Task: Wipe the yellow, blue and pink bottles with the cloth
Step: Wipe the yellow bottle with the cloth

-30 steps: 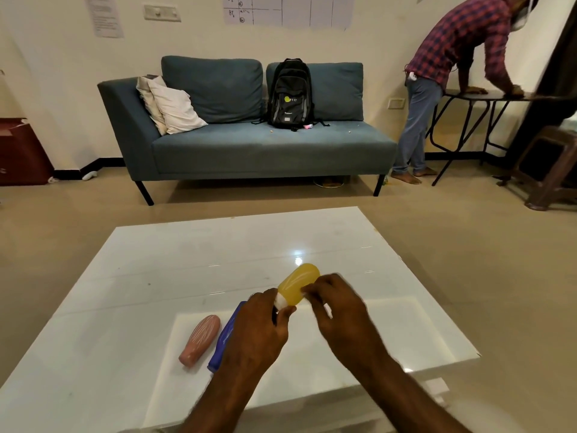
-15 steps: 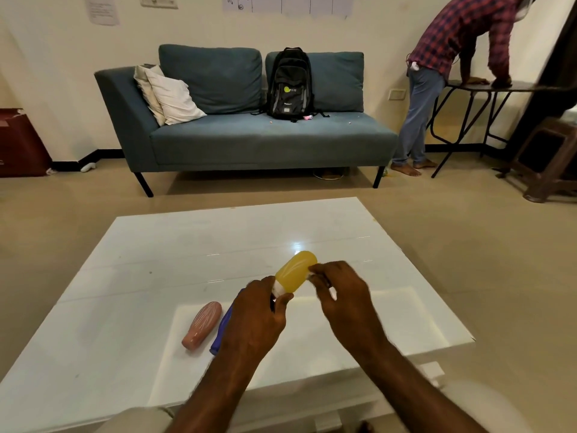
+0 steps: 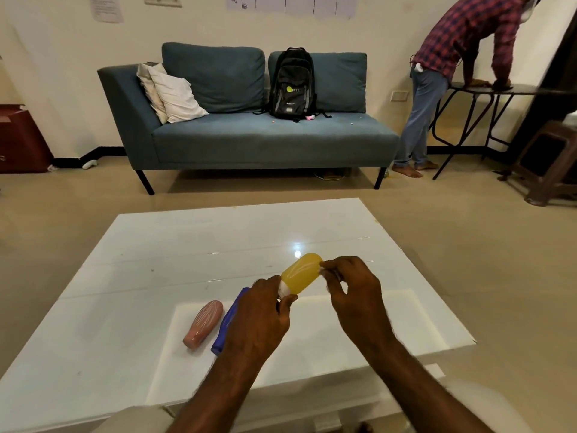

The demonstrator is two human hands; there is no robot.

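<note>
I hold the yellow bottle in the air above the white table. My left hand grips its white cap end. My right hand pinches the bottle's far rounded end, where a small bit of white shows between its fingertips; whether that is the cloth I cannot tell. The pink bottle lies on its side on the table, left of my hands. Beside it lies the blue bottle, mostly hidden behind my left hand.
A blue sofa with cushions and a black backpack stands beyond the table. At the back right a person leans on a dark folding table. A brown stool is at the far right.
The yellow bottle and both hands stay in nearly the same pose. The view has shifted slightly, and the person at the back has leaned further over the folding table.
</note>
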